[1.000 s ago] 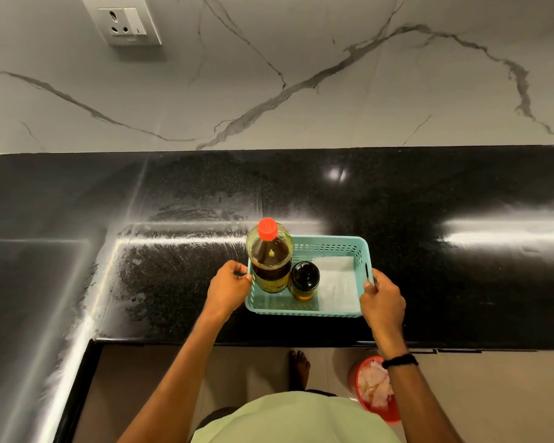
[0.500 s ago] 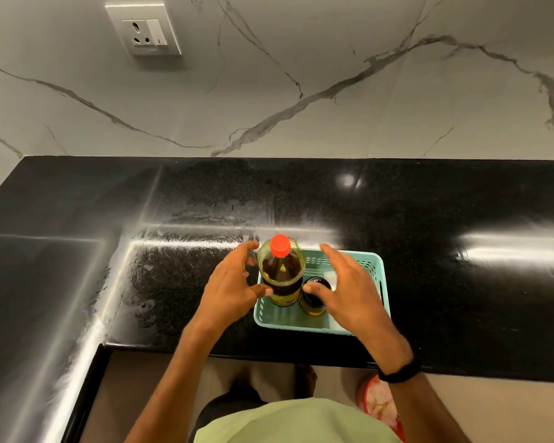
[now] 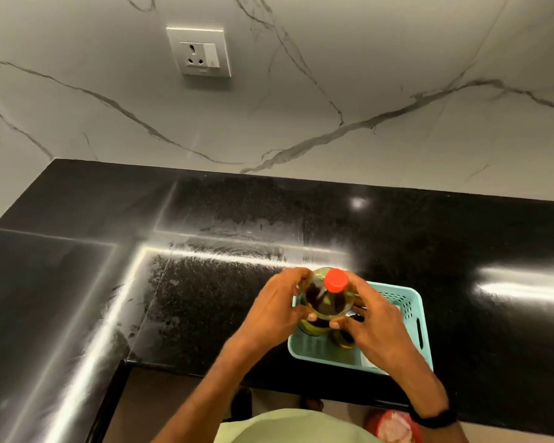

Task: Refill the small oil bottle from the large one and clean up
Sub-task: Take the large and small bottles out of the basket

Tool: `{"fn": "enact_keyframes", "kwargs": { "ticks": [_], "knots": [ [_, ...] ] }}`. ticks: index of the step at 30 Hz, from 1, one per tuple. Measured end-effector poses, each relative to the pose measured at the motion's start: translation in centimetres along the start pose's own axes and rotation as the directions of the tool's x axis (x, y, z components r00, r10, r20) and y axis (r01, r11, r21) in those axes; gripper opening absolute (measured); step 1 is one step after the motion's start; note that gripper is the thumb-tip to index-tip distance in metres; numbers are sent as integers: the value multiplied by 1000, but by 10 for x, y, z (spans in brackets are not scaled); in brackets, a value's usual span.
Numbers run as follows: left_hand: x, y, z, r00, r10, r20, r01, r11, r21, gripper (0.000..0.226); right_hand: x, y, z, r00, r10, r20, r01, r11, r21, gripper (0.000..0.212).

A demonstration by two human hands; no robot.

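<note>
A: Two hands on one bottle. Left to right, go.

B: Black counter (image 3: 205, 282) fills 9 o'clock, glossy, streaky glare. Wall socket (image 3: 200, 51) at 11 o'clock on the marble backsplash (image 3: 365, 91).

A: Hands?

B: Left hand (image 3: 275, 310) wraps the large oil bottle (image 3: 325, 303) from its 9 o'clock side, fingers curled on the shoulder, thumb at the front. Right hand (image 3: 373, 327) clamps it from 3 o'clock. Both closed on that bottle, not wide.

A: Bottle state?

B: Upright, red cap (image 3: 335, 279) on, dark oil visible through the plastic. Its base sits at the left end of the teal basket (image 3: 411, 311); resting or lifted, cannot tell.

A: Small one?

B: Small oil bottle (image 3: 344, 342) is in the basket too, just beside the large one at its 4 o'clock, mostly hidden under the right hand. Only an amber bit shows.

A: Basket where?

B: Counter's near edge, 5 o'clock of frame centre. Something white (image 3: 370, 362) lies flat inside, under the right wrist.

A: Anything further right?

B: Black wristband (image 3: 434, 418) on the right wrist. Red container (image 3: 394, 426) on the floor at 5 o'clock, pale stuff in it.
</note>
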State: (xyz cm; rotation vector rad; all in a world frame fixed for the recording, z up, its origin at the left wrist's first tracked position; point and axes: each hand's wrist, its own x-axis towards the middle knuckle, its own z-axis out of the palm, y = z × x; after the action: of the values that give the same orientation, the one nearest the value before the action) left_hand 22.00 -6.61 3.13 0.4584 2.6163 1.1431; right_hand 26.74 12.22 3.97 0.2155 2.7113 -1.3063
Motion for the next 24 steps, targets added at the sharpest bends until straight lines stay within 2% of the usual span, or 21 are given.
{"fn": "enact_keyframes", "kwargs": {
  "ticks": [5,11,15,21,24],
  "knots": [
    [-3,3,-3,999,39,7,-39,999,-29,48,-9,-12,2,999,29,-34,-29,1000,3,85],
    [-14,17,-23,996,86,-26,-88,991,-98,58,-29,-42,-8,993,39,-110,-39,999,1,102],
    [-27,31,-54,987,137,-81,-145,984,-108,61,-42,-77,-15,987,-55,-150,42,996,-84,92],
    [-45,15,-112,984,142,-104,-146,989,-33,51,-33,-127,5,977,-189,-97,171,971,-167,88],
    [-53,-13,-137,990,82,-117,-81,997,17,42,-16,-144,37,982,-185,-31,180,975,-132,89]
  ]
}}
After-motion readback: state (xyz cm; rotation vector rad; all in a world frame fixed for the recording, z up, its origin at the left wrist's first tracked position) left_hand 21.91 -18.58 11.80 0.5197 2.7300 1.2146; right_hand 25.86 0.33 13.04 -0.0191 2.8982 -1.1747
